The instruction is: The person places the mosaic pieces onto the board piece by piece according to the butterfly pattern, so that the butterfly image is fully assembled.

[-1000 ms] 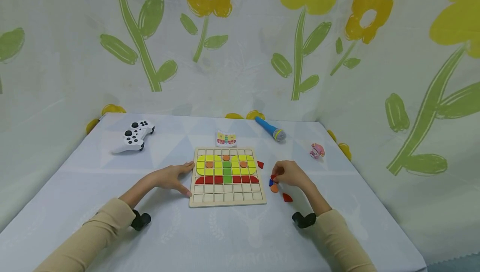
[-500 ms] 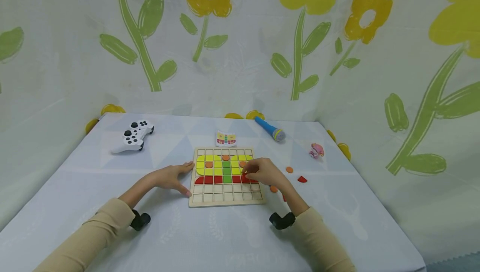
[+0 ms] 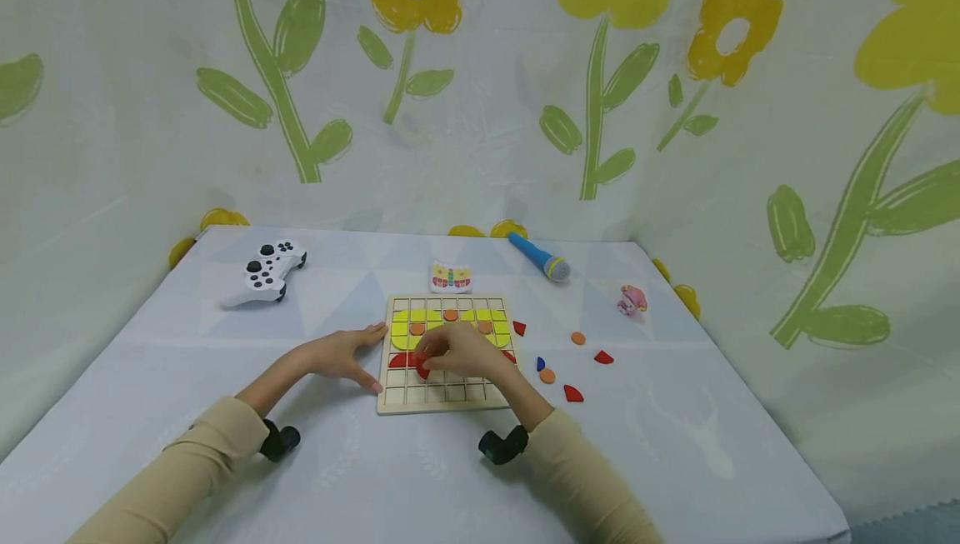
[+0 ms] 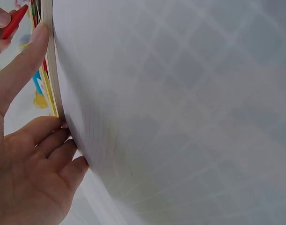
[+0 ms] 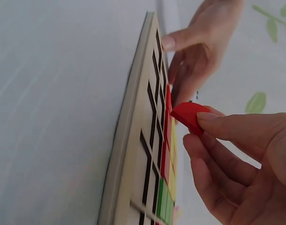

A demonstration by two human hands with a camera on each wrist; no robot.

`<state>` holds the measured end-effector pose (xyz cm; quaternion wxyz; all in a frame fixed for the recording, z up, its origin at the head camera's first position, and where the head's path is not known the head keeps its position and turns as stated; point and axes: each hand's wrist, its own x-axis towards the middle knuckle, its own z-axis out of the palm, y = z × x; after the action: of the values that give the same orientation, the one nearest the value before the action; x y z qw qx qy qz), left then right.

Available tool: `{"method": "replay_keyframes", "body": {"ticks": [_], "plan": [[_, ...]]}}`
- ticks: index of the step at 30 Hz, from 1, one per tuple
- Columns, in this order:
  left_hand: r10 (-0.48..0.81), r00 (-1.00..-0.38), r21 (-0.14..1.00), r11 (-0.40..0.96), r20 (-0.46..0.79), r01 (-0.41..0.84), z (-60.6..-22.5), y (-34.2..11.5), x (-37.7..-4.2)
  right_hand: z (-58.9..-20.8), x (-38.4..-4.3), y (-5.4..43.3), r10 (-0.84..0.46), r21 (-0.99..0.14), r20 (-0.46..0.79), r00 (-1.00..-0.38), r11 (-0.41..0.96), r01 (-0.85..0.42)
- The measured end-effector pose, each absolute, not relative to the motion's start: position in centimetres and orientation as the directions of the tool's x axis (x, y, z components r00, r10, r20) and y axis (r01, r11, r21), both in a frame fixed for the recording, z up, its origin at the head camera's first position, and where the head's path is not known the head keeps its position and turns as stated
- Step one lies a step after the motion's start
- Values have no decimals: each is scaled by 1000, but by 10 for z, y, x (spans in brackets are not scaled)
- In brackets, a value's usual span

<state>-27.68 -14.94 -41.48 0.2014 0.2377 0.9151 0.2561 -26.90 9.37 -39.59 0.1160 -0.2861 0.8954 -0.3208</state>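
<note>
A wooden grid board [image 3: 442, 396] lies flat on the table, with yellow, orange, green and red pieces set in its squares. My left hand [image 3: 337, 355] touches the board's left edge, thumb and fingers spread apart along it. Above the board's left half, my right hand [image 3: 468, 351] pinches a red quarter-round piece [image 5: 189, 115] between thumb and fingers. In the right wrist view the piece is tilted over the red row [image 5: 167, 136]. From the head camera, the right hand hides part of the middle squares, including the green column.
Right of the board lie several loose pieces, among them a red one [image 3: 573, 394], an orange disc [image 3: 577, 338] and a blue one [image 3: 541, 364]. Behind stand a butterfly picture card [image 3: 451, 278], a toy microphone [image 3: 540, 257], a game controller [image 3: 267, 272] and a pink figurine [image 3: 632, 300].
From the loose pieces at the right, my right hand has moved left across the board, carrying a red piece. My left hand has stayed at the board's edge.
</note>
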Motion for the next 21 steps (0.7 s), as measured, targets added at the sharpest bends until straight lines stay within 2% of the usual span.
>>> {"method": "replay_keyframes", "body": {"ticks": [14,21], "plan": [[552,-801,578,739,-229,344,-414,-151,-277,-401,-272,63,-659,-613,24,-752,584,-532],[553,-799,581,739,-234,342,-414,-152,-277,-404,-272,58,-645,-605,-16,-764,615,-506]]}}
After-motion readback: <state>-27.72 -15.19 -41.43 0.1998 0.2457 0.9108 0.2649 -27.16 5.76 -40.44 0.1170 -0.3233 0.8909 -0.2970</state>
